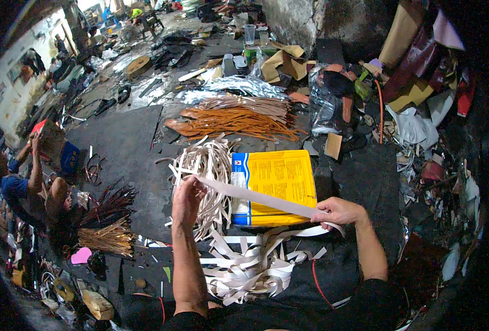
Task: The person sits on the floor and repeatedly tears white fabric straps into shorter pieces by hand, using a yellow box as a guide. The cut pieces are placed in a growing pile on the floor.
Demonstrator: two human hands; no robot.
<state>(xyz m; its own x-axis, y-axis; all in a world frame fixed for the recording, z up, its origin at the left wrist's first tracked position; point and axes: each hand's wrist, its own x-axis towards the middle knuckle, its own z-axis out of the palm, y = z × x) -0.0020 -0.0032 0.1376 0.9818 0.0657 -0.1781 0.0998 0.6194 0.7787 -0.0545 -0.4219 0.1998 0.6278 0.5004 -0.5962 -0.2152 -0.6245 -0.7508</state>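
Note:
A pale, flat strip (261, 196) is stretched between my hands, slanting down to the right. My left hand (187, 199) is closed on its upper end, beside a heap of narrow whitish strips (207, 165). Toward the other end, my right hand (338, 213) pinches the strip between thumb and fingers, and a short tail hangs past it. Under the strip lies a yellow package (280, 176) with a blue and white edge. A loose pile of wider white strips (250, 270) rests close to my body, below the package.
Bundles of orange-brown strips (233, 122) and shiny silvery strips (242, 88) lie beyond the package. At left, another person (27, 185) sits near dark and tan strip bundles (106, 238). Scraps and sheets (415, 129) are heaped at right, by a stained wall (332, 25).

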